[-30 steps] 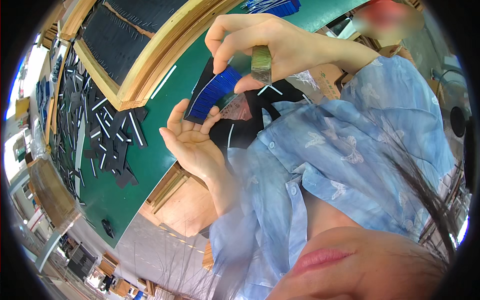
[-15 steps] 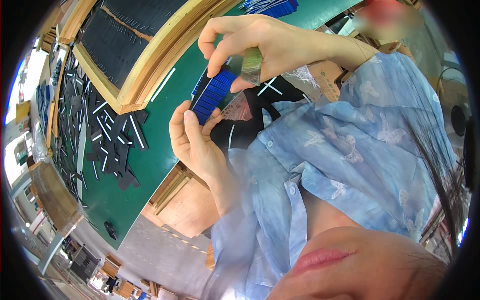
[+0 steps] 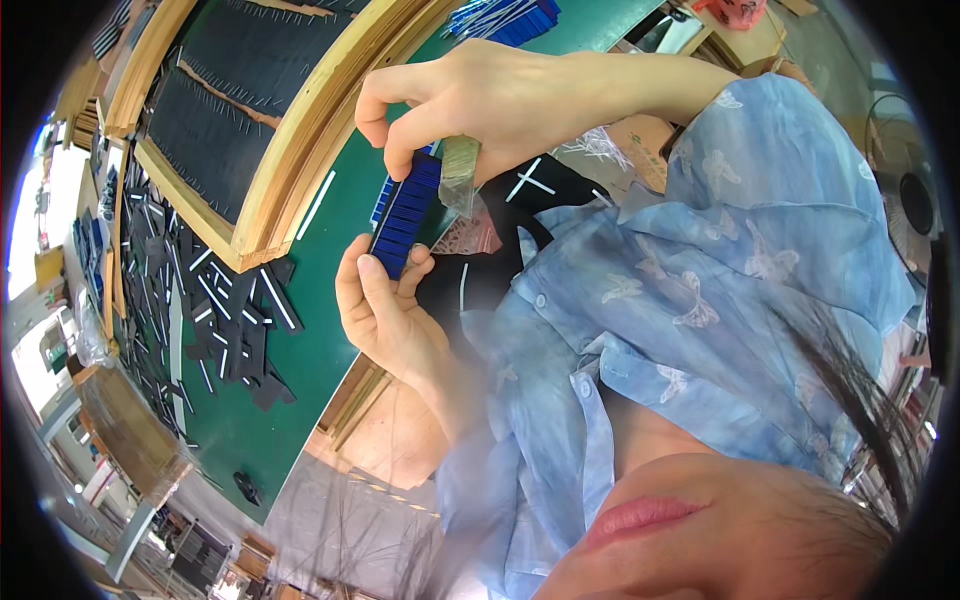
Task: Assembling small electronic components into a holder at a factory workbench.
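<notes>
Between both hands is a short blue ribbed strip (image 3: 408,212), with a dark edge along one side and more blue segments behind it. My left hand (image 3: 395,325) pinches its lower end between thumb and fingers. My right hand (image 3: 455,110) is closed at its upper end, with the fingertips on the strip and the thumb partly hidden. Against that palm rests a yellowish-green piece with a clear part (image 3: 460,175); its kind I cannot make out. Below the right hand is a clear plastic piece with a reddish tint (image 3: 470,232), near black cloth (image 3: 440,290) on my lap.
The green table (image 3: 300,350) carries a heap of black pieces with white strips (image 3: 235,315). Wooden frames (image 3: 255,235) around black sheets stand beyond the hands. A bundle of blue pieces with white sticks (image 3: 505,20) lies at the far side. A small black object (image 3: 247,488) sits near the table edge.
The view has shifted a little. The strip is tilted slightly more upright, and both hands keep their grip on its ends.
</notes>
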The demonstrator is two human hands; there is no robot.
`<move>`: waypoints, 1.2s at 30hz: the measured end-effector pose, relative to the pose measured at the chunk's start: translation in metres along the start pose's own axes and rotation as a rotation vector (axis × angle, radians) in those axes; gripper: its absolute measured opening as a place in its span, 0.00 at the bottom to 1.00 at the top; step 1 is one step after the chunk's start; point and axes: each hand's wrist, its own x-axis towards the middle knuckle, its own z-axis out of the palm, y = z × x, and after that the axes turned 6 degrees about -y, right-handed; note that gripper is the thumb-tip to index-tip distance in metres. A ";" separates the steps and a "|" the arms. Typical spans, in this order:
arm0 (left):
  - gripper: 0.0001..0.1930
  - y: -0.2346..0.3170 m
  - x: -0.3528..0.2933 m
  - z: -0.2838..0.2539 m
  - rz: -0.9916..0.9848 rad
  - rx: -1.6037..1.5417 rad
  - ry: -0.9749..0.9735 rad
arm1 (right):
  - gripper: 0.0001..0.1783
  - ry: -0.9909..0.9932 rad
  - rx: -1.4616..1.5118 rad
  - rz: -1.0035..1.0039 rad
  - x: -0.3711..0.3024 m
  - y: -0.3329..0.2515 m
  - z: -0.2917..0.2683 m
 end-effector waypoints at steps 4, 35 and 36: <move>0.13 0.002 0.001 -0.004 -0.021 -0.039 -0.027 | 0.17 0.010 0.024 -0.014 0.000 0.004 0.003; 0.16 0.001 0.008 -0.017 -0.122 -0.169 -0.115 | 0.15 0.040 0.152 -0.020 0.003 0.002 0.004; 0.16 0.001 0.008 -0.016 -0.124 -0.171 -0.117 | 0.15 0.040 0.150 -0.017 0.002 0.002 0.004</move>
